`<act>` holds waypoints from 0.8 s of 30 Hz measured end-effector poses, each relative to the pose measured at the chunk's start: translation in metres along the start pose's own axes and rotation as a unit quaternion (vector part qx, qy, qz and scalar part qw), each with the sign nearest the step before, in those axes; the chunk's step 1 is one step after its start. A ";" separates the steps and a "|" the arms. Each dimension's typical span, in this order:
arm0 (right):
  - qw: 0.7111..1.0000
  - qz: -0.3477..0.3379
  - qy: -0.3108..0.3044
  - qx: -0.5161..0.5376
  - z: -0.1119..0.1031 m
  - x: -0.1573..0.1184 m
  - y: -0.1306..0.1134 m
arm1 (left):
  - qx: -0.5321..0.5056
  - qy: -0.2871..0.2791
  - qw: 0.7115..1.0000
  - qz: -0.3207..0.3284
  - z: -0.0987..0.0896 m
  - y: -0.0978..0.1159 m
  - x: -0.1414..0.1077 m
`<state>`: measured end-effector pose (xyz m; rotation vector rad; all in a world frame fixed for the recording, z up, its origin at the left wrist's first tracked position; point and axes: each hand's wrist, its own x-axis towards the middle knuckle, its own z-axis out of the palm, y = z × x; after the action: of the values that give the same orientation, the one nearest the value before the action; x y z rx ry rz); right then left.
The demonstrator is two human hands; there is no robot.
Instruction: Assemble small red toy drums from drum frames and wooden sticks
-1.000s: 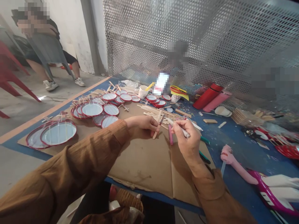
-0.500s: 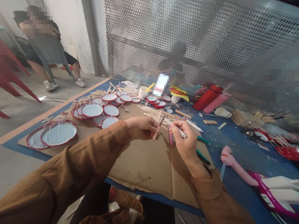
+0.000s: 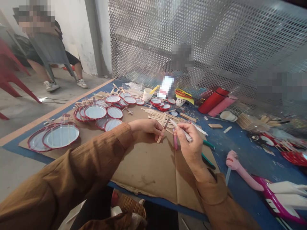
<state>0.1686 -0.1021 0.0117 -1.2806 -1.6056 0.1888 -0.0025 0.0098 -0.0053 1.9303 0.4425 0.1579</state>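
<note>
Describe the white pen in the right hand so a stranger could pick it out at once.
Find the brown cardboard sheet with two hands over it. The right hand pinches a slim white pen, its tip aimed at the wooden craft stick in the left hand. Unlike the pink stick just below, it is white and held in the fingers.

And there was the left hand [image 3: 146, 127], knuckles up at the end of a long forearm in a ribbed brown sleeve [image 3: 79, 156], fingers curled over and pinched at the tips! Just beside it, the right hand [image 3: 190, 142] stood cocked up, thumb and forefinger closed in a tight pen grip, the bare wrist [image 3: 199, 171] angled above a brown cuff [image 3: 213, 191]. The two hands were close, not touching!
</note>
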 end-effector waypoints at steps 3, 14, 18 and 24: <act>1.000 0.001 -0.009 0.006 0.001 -0.001 0.001 | 0.003 0.001 1.000 -0.003 0.000 0.001 0.000; 1.000 -0.014 0.018 0.000 -0.001 0.000 -0.002 | -0.006 -0.003 1.000 0.006 -0.001 0.001 0.000; 0.998 -0.022 0.058 0.009 -0.002 0.002 -0.005 | -0.004 -0.007 1.000 0.012 -0.001 0.000 0.000; 0.998 -0.018 0.056 -0.004 -0.003 0.002 -0.011 | -0.025 -0.002 1.000 0.006 0.000 0.000 0.000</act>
<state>0.1639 -0.1060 0.0215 -1.2463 -1.5347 0.0865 -0.0020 0.0098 -0.0056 1.8838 0.4209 0.1706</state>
